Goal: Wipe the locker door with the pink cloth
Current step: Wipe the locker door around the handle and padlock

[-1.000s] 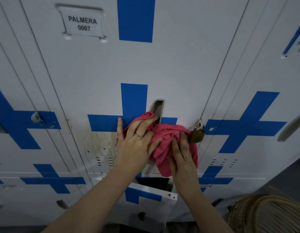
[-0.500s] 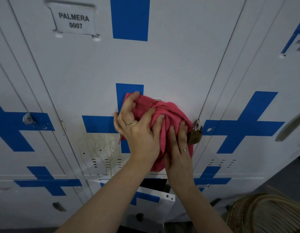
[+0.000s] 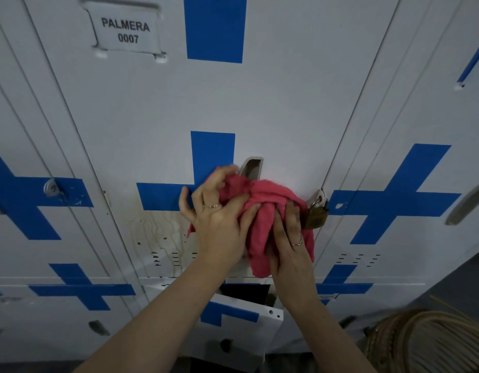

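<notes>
The white locker door (image 3: 273, 109) with blue cross markings fills the middle of the view. A crumpled pink cloth (image 3: 268, 208) is pressed against it just below the recessed grey handle (image 3: 251, 168). My left hand (image 3: 216, 219) grips the cloth's left part, fingers curled over its top. My right hand (image 3: 290, 238) lies flat on the cloth's right part, pushing it to the door. Brown drip stains (image 3: 160, 230) run down the door left of my hands.
A brass padlock (image 3: 316, 215) hangs at the door's right edge, touching the cloth. A label plate (image 3: 126, 30) reads PALMERA 0007. A lower locker door (image 3: 241, 319) stands ajar below. A wicker chair (image 3: 432, 343) sits at bottom right. Neighbouring lockers flank both sides.
Both hands slid the cloth up over the handle half a second ago, then back down and slightly right, so the handle shows again above the cloth.
</notes>
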`<state>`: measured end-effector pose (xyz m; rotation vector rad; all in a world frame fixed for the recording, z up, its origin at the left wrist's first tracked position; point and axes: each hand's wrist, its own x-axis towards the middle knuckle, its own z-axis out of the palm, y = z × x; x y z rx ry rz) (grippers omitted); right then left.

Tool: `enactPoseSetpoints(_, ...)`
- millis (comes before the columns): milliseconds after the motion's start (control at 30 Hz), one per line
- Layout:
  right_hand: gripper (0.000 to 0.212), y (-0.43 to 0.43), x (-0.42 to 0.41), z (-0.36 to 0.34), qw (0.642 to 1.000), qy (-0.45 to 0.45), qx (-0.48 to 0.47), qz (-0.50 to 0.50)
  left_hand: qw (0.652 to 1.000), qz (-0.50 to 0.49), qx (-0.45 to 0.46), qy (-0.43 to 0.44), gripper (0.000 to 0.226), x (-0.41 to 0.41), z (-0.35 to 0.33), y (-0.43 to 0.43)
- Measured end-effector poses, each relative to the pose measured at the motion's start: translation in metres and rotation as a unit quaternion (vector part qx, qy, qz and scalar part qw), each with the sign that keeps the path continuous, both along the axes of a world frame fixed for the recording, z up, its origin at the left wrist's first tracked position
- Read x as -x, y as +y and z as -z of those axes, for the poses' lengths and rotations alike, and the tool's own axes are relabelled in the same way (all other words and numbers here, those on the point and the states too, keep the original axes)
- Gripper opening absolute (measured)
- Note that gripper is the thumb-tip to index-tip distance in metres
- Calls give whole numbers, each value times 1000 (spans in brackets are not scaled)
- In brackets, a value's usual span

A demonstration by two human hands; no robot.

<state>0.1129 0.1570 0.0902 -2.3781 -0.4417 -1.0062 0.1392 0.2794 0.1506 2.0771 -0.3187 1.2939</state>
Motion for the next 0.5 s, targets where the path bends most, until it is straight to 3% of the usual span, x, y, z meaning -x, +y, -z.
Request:
enactPoseSetpoints(67,90,-5,1,3,1000,5,10,-6,999,5,38,-7,16,-3,-17,-4)
enactPoseSetpoints(167,76,-11,1,9,1000,-3,22,-3,999,1,34,-28,13,-7,-24,-7)
enactPoseSetpoints(400,57,-15,1,15,1000,-1,16,1,997,-16,-73,-30,24,-6,-9,7)
enactPoseSetpoints(500,51,-15,6,12,999,-7,-37,-12,991,-10,-136,-9,29,-1,0,13)
